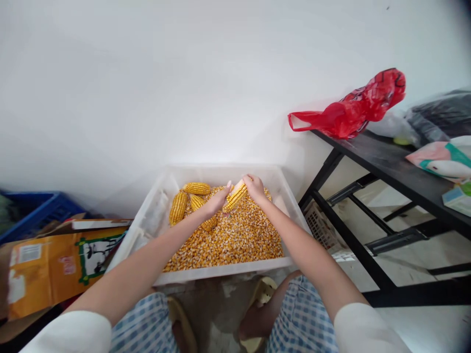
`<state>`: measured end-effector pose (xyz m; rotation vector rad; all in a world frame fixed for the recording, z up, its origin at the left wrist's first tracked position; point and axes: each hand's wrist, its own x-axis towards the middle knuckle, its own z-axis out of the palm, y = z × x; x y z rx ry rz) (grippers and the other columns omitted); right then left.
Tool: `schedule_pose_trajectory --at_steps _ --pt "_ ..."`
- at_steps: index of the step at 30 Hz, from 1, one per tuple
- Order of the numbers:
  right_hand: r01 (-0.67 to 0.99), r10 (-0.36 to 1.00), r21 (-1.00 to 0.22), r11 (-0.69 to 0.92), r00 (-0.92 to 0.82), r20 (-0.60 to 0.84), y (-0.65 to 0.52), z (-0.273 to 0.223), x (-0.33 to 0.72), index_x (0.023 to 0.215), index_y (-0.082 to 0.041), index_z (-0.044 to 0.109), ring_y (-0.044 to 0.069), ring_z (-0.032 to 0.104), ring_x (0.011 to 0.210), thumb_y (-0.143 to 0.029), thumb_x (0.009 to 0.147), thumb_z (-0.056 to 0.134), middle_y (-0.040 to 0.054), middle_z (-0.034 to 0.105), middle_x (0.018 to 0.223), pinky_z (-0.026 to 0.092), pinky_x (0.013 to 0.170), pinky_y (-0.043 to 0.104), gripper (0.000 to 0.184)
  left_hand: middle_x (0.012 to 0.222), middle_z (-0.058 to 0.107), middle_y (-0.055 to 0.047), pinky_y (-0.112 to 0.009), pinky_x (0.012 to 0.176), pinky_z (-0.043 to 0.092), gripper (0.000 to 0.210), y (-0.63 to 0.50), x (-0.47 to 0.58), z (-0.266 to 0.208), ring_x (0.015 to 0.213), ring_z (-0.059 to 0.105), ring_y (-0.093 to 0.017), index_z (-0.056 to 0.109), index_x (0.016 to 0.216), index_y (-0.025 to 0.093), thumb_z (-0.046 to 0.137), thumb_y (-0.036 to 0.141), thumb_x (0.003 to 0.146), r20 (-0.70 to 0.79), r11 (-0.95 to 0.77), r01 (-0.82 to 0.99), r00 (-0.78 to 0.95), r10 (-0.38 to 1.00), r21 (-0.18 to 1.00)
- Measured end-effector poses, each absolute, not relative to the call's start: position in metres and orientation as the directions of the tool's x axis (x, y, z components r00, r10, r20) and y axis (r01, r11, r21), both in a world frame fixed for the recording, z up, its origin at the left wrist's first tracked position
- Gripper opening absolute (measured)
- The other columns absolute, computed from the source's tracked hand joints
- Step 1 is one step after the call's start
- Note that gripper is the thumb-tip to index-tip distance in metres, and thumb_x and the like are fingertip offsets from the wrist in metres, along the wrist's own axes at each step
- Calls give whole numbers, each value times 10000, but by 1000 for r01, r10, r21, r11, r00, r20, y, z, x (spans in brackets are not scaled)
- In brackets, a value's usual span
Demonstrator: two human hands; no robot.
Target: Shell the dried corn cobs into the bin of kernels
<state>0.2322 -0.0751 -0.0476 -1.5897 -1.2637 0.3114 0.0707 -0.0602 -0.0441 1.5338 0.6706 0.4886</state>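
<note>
A yellow corn cob (236, 198) is held at a slant over the bin of kernels, and a pale strip without kernels shows along its upper side. My right hand (255, 188) is closed around its upper right end. At its left side, my left hand (218, 200) grips it with the thumb pointing up; some fingers are hidden. Below both hands, loose corn kernels (235, 240) cover much of the white plastic bin (221, 277). Several whole cobs lie at the bin's left: one upright cob (178, 208), one at the back (197, 188), others partly behind my left forearm.
A black table (390, 159) stands at the right with a red plastic bag (353, 110) and other packages on it. Under it is a pale basket (320, 225). At the left are an orange cardboard box (55, 267) and a blue crate (40, 208). A white wall rises behind.
</note>
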Motion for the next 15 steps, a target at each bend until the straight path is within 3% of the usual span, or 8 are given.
schedule_pose_trajectory --at_steps 2,5,8,15 --pt "555 824 -829 64 440 358 -74 -47 234 539 -189 430 115 386 539 -387 748 366 -38 378 514 250 509 225 295 624 620 -79 -270 408 429 661 -60 69 -42 463 558 -171 597 996 135 289 673 767 -125 14 150 768 627 989" --pt "542 816 -840 26 475 331 -72 -48 238 540 -187 442 117 377 531 -378 736 361 -33 385 510 241 496 227 286 788 631 -73 -238 420 437 569 -60 65 -40 567 589 -173 531 1119 180 506 584 720 -47 -124 171 749 661 977" --pt "532 824 -846 36 463 327 -71 -51 241 536 -185 433 116 371 529 -381 735 357 -32 381 506 238 491 226 289 856 618 -73 -244 431 444 552 -63 65 -41 637 581 -181 516 1151 184 497 554 741 6 -192 177 721 693 965" --pt "523 828 -849 76 441 346 -72 -52 242 514 -182 390 103 350 514 -367 734 358 -40 334 496 230 486 226 289 667 592 -23 -270 550 461 447 -69 70 -44 632 572 -184 594 1001 168 508 523 742 89 -235 157 622 778 959"
